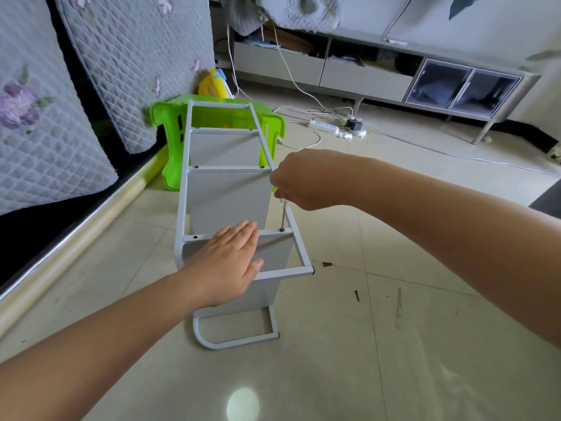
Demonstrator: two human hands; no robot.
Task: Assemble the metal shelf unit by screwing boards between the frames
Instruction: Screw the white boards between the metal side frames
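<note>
The shelf unit [230, 214] lies on its side on the tiled floor [334, 360] at centre frame, its far end against a green stool [170, 147]. The left hand [226, 264] rests flat on the nearest crossbar and board, fingers straight and together. The right hand [299, 179] grips a screwdriver [283, 215], fingers curled round its handle; the tip sits on a screw at the crossbar's right end. Loose screws [328, 264] lie on the floor right of the shelf.
</note>
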